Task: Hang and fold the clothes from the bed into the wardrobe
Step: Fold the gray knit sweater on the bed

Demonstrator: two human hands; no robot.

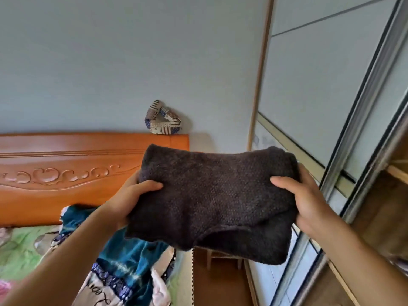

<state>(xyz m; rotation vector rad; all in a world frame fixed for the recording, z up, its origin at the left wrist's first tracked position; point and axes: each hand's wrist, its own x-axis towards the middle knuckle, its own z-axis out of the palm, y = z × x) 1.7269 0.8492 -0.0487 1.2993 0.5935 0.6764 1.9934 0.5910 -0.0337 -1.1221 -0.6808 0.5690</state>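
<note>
A folded dark brown knitted sweater [212, 199] is held up in the air in front of me. My left hand [130, 199] grips its left end, thumb on top. My right hand [309, 202] grips its right end the same way. Below on the left lies the bed [19, 248] with a green sheet and a heap of clothes [123, 268], teal and patterned. The wardrobe [331, 120] stands at the right with grey sliding doors; its open wooden interior [384, 208] shows at the far right edge.
An orange wooden headboard [66, 171] runs behind the bed against a pale wall. A patchwork fabric piece [162, 120] sits on top of the headboard. A wooden stool [223, 257] stands on the brown floor between bed and wardrobe.
</note>
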